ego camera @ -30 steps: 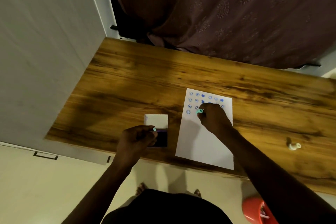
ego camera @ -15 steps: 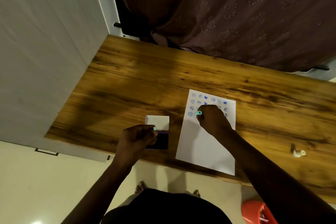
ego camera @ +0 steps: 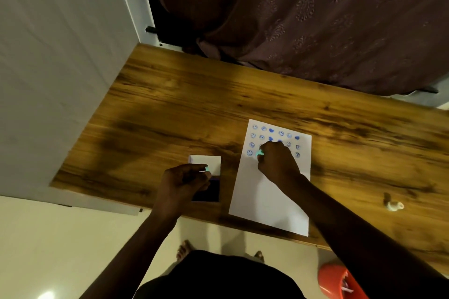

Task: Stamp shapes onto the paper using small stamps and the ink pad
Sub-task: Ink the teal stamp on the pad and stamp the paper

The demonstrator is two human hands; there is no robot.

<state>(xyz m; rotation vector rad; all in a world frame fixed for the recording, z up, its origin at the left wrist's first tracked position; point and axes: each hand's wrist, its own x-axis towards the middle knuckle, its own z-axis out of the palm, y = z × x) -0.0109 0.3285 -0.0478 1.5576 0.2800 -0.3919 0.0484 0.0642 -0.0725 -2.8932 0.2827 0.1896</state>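
A white paper [ego camera: 264, 196] lies on the wooden table [ego camera: 170, 109], with rows of blue smiley and heart prints [ego camera: 263, 132] across its far end. My right hand [ego camera: 277, 162] pinches a small teal stamp [ego camera: 260, 152] and presses it on the paper in the lowest row of prints. My left hand [ego camera: 182, 182] holds a second teal stamp [ego camera: 206, 169] just above the open ink pad [ego camera: 210, 193], whose dark pad sits below its raised white lid [ego camera: 209, 161]. The hand hides part of the pad.
A small white object [ego camera: 393, 206] lies on the table at the right. A brown curtain [ego camera: 315, 19] hangs behind the table and a white wall panel [ego camera: 56, 56] stands at its left. An orange container [ego camera: 337, 281] sits on the floor, lower right.
Both hands stay in nearly the same spots; the right hand keeps the stamp on the paper's lowest row of prints. The view shifted slightly.
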